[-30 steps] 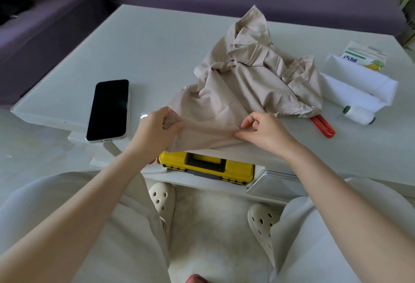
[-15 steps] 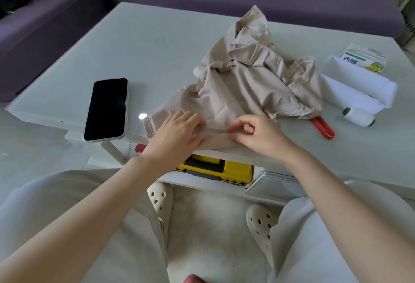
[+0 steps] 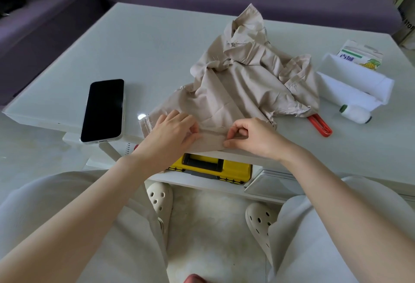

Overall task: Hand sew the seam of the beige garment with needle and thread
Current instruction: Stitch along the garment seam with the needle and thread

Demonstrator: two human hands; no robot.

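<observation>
Just below the worktop's (image 3: 146, 47) near edge, a yellow case (image 3: 215, 167) was seen on the lower shelf, partly hidden by the overhanging garment (image 3: 235, 87).

At that edge the left hand (image 3: 173, 130) had been brought in from the hem's left end, where it had gripped the cloth a second before, to a spot close beside the right hand (image 3: 249, 135). Its fingers (image 3: 190, 125) were bent over the fold and appeared to be pinching it against the thumb. The hem's left corner, with its stitched strip, had thereby been left uncovered.

The right hand had hardly been moved. Its thumb and forefinger (image 3: 229, 135) were pressed together on the fold, the other fingers being curled. Whether a needle was held there could not be told.

The span of hem between the hands had thus been shortened and turned over into a neat ridge. This was judged to be preparation of the seam, with stitching not yet begun.

Behind the hands the rest of the garment lay heaped on the worktop. A phone (image 3: 103, 110) lay to its left. A red handle (image 3: 320, 124) and, beyond it, a thread spool (image 3: 354, 114) lay to its right, untouched.
</observation>
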